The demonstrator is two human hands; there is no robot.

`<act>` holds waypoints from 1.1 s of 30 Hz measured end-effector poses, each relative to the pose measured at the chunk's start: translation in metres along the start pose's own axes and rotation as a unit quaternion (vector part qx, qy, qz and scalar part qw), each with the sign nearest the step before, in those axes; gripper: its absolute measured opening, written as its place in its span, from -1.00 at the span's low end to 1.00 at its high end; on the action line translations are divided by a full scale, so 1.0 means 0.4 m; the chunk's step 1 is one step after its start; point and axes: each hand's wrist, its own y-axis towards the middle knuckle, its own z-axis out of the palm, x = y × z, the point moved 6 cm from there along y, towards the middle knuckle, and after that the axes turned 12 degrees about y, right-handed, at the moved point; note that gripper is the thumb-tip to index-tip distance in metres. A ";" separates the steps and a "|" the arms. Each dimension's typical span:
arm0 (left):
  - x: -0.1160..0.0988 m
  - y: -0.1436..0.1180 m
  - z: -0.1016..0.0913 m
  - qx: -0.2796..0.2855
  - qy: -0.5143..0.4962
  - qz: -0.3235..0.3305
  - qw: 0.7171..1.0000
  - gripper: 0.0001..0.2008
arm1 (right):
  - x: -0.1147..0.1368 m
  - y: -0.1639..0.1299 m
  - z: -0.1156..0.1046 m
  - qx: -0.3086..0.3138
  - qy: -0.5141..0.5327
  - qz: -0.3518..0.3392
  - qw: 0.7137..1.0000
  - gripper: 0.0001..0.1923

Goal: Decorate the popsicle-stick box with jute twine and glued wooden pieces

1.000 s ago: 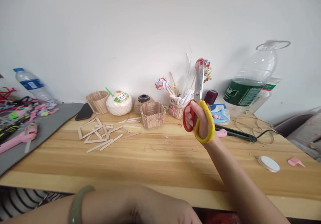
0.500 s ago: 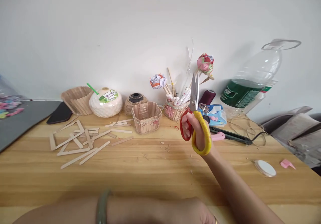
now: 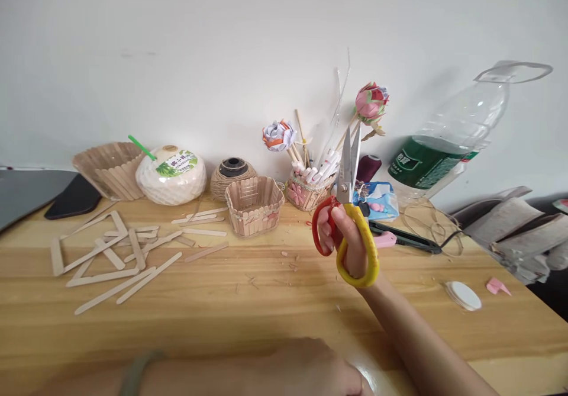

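Note:
My right hand (image 3: 350, 239) grips a pair of scissors (image 3: 348, 203) with one red and one yellow handle, blades pointing up and slightly apart, above the middle of the wooden table (image 3: 266, 301). Blurred at the bottom edge, my left hand (image 3: 306, 369) lies low over the table's near side; a green bangle (image 3: 133, 372) is on its wrist, and I cannot tell whether it holds anything. A small heart-shaped basket of wooden sticks (image 3: 254, 203) stands behind and left of the scissors.
Loose wooden craft sticks (image 3: 115, 254) lie at the left. Along the wall stand a stick basket (image 3: 106, 168), a white coconut drink (image 3: 171, 174), a twine ball (image 3: 233, 174), a holder with paper flowers (image 3: 310, 189) and a cut plastic bottle (image 3: 448, 141). A glue gun (image 3: 403, 236) and tape roll (image 3: 464, 295) lie right.
The view has swung right, so the table's things slid left. My right hand with the scissors moved slightly left and lower. My left hand shifted right along the bottom edge.

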 end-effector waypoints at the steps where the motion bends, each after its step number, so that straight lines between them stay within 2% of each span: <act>1: 0.002 -0.016 -0.016 -0.008 -0.006 -0.008 1.000 -0.74 | -0.002 -0.002 -0.003 0.005 -0.005 -0.004 1.000 -0.61; 5: 0.037 -0.081 -0.077 -0.042 -0.022 -0.042 0.998 -0.76 | -0.005 -0.010 -0.021 0.039 -0.030 -0.011 0.999 -0.51; 8: 0.097 -0.129 -0.150 -0.140 -0.009 -0.091 0.986 -0.76 | -0.008 -0.020 -0.039 0.054 -0.022 -0.012 0.998 -0.55; 12: 0.186 -0.204 -0.254 -0.276 0.002 -0.200 0.940 -0.79 | -0.006 -0.034 -0.050 0.035 0.023 -0.016 0.999 -0.66; 14: 0.213 -0.227 -0.282 -0.300 0.015 -0.213 0.930 -0.79 | -0.004 -0.039 -0.046 0.028 0.048 0.001 0.998 -0.68; 17: 0.248 -0.239 -0.286 -0.291 0.030 -0.210 0.933 -0.82 | 0.000 -0.041 -0.039 0.022 0.062 0.034 0.997 -0.66; 21: 0.289 -0.236 -0.260 -0.255 0.062 -0.202 0.944 -0.84 | 0.002 -0.039 -0.038 0.005 0.047 0.050 0.998 -0.64; 25: 0.293 -0.238 -0.252 -0.237 0.091 -0.184 0.950 -0.83 | -0.006 -0.034 -0.036 -0.004 0.035 0.060 0.998 -0.62; 33: 0.288 -0.258 -0.240 -0.228 0.103 -0.198 0.948 -0.82 | -0.011 -0.035 -0.036 -0.002 0.008 0.039 0.999 -0.65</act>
